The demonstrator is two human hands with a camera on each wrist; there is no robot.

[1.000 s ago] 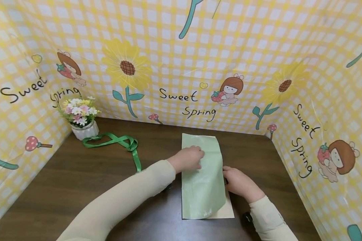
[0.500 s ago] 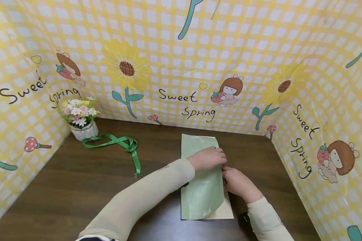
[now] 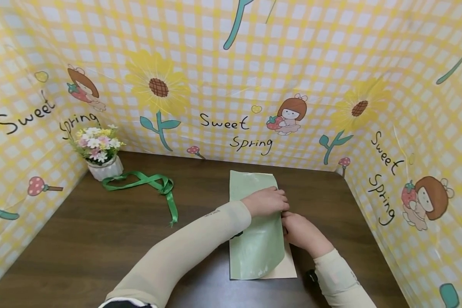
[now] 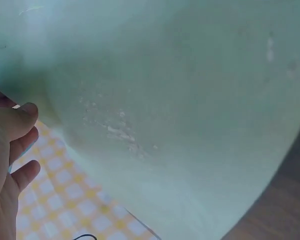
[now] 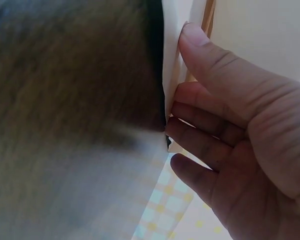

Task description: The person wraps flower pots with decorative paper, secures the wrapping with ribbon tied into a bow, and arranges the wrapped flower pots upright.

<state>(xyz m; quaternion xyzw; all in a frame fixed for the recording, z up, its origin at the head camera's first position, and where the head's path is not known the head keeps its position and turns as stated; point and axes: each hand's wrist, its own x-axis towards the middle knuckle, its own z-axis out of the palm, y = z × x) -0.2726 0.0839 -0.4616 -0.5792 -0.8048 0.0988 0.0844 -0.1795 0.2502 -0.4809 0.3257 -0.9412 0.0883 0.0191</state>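
A thin book (image 3: 254,252) with a light green cover lies on the dark table, its lower right corner lifted and bowed over cream paper (image 3: 286,267). Reaching across the cover, my left hand (image 3: 265,202) has its fingertips at the right edge. In the left wrist view, the left thumb (image 4: 25,114) and a finger meet at the edge of the green sheet (image 4: 190,100). Just below, my right hand (image 3: 304,233) holds the same edge. In the right wrist view, its thumb (image 5: 195,36) lies against pale sheets, with the other fingers curled at the edge. What lies under the cover is mostly hidden.
A green ribbon (image 3: 138,182) is strewn in loops on the left of the table (image 3: 131,231). Behind it stands a white pot of artificial flowers (image 3: 104,169). A yellow checked cloth (image 3: 223,77) walls in the back and both sides.
My left hand has moved right across the cover, from its middle to the right edge near my right hand. The right hand has stayed at the edge; the view shifted slightly.
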